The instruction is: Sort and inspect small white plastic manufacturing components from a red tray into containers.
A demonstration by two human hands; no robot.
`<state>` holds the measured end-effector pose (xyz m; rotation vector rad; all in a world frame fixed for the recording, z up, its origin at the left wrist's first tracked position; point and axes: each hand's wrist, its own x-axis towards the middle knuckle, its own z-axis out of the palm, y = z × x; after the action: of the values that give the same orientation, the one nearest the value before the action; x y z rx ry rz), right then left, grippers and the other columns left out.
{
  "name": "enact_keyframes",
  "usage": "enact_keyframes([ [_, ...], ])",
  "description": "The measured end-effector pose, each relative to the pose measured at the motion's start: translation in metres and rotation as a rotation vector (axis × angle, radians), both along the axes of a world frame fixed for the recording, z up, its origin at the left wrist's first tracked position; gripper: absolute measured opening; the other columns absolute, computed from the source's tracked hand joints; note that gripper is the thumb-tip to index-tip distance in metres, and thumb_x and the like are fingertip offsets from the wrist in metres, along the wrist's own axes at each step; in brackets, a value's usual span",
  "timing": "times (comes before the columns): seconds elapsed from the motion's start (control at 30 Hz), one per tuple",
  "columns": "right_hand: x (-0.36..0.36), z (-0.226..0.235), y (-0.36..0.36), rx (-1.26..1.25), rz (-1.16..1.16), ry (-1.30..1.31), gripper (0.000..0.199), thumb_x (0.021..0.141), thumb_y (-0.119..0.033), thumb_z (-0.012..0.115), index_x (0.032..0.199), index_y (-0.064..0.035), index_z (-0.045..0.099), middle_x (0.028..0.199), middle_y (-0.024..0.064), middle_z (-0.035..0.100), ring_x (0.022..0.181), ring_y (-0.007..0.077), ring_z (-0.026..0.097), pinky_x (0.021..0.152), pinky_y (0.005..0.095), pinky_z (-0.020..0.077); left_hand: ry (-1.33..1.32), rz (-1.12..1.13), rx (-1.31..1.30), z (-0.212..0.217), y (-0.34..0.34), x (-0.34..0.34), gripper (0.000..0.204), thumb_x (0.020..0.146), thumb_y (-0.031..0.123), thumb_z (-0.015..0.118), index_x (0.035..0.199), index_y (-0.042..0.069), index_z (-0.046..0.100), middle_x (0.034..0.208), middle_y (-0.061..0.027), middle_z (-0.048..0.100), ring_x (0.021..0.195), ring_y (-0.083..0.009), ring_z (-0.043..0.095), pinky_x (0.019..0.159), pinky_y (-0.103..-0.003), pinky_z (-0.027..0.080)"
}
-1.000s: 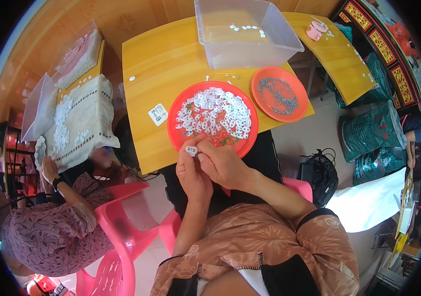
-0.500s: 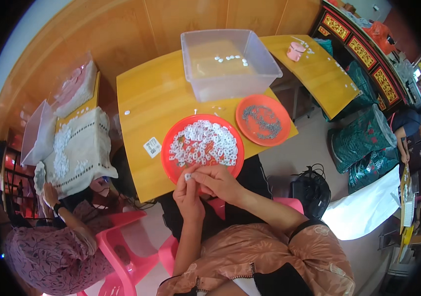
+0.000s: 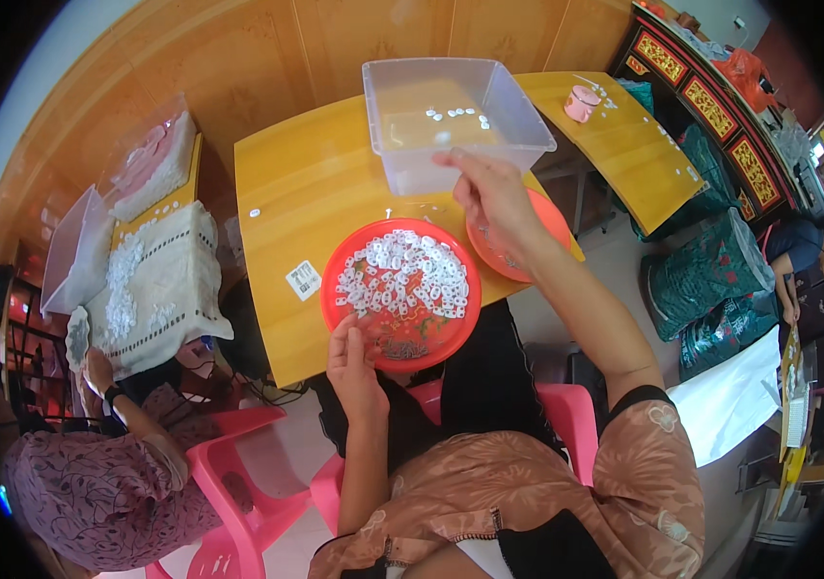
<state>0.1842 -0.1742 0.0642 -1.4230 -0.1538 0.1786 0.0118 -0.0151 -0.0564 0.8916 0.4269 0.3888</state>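
Observation:
A red round tray in front of me holds many small white plastic pieces with holes and a little heap of small grey metal parts near its close edge. At the tray's near left rim is my left hand, fingers drawn together; whatever they pinch is too small to name. My right hand reaches over the near side of a clear plastic bin, index finger stretched out and nothing visible in it. Just beyond its fingertip, a blurred white piece is in the bin's area, apart from the hand.
An orange plate of grey metal parts lies partly under my right forearm. Several white pieces show in the bin. A pink lidded cup stands on the right table. At left a person works beside a cloth-covered surface.
My right hand has left my left hand and swung forward to the bin, letting go of a white piece. My left hand has moved slightly left and down, uncovering the grey parts.

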Motion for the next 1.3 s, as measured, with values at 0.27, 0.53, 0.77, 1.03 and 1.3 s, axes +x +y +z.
enact_keyframes([
  [0.27, 0.005, -0.103, 0.002, -0.500, 0.272, -0.186, 0.019, 0.079, -0.023, 0.065, 0.084, -0.0051, 0.067, 0.066, 0.0033, 0.059, 0.059, 0.0117, 0.055, 0.055, 0.0267, 0.0425, 0.027, -0.002, -0.014, -0.004, 0.002, 0.002, 0.019, 0.092, 0.012, 0.053, 0.108, 0.002, 0.055, 0.099, -0.0055, 0.061, 0.082, -0.0099, 0.059, 0.065, -0.020, 0.044],
  [0.53, -0.017, -0.126, 0.023, -1.003, 0.386, -0.776, 0.014, 0.074, -0.011, 0.065, 0.087, -0.0078, 0.066, 0.084, 0.0104, 0.059, 0.078, 0.0282, 0.059, 0.065, 0.0390, 0.0471, 0.050, -0.001, -0.034, -0.005, 0.004, 0.001, 0.018, 0.091, 0.011, 0.053, 0.107, 0.003, 0.056, 0.099, -0.0051, 0.062, 0.081, -0.0092, 0.059, 0.063, -0.019, 0.043],
  [0.77, -0.014, -0.130, 0.028, -1.073, 0.430, -0.894, 0.010, 0.074, -0.013, 0.064, 0.079, -0.0044, 0.060, 0.081, 0.0114, 0.053, 0.076, 0.0317, 0.058, 0.062, 0.0427, 0.0460, 0.041, -0.010, -0.022, -0.006, 0.004, 0.001, 0.017, 0.091, 0.010, 0.053, 0.106, 0.003, 0.056, 0.099, -0.0046, 0.063, 0.081, -0.0086, 0.060, 0.062, -0.018, 0.043],
  [1.03, -0.010, -0.137, 0.031, -1.152, 0.502, -1.139, 0.006, 0.073, -0.003, 0.056, 0.074, 0.0023, 0.057, 0.079, 0.0178, 0.056, 0.069, 0.0314, 0.063, 0.055, 0.0401, 0.0497, 0.041, -0.044, 0.010, -0.010, 0.005, 0.000, 0.019, 0.091, 0.013, 0.054, 0.109, 0.006, 0.056, 0.100, -0.0026, 0.061, 0.082, -0.0088, 0.058, 0.063, -0.018, 0.043],
  [1.3, -0.030, -0.113, 0.033, -0.830, 0.276, -1.305, 0.008, 0.074, -0.012, 0.060, 0.076, -0.0066, 0.054, 0.068, 0.0056, 0.050, 0.059, 0.0225, 0.056, 0.049, 0.0349, 0.0433, 0.070, -0.102, 0.028, 0.000, 0.004, 0.002, 0.031, 0.091, 0.016, 0.055, 0.119, 0.002, 0.053, 0.098, -0.0070, 0.064, 0.080, -0.0113, 0.062, 0.065, -0.020, 0.046],
])
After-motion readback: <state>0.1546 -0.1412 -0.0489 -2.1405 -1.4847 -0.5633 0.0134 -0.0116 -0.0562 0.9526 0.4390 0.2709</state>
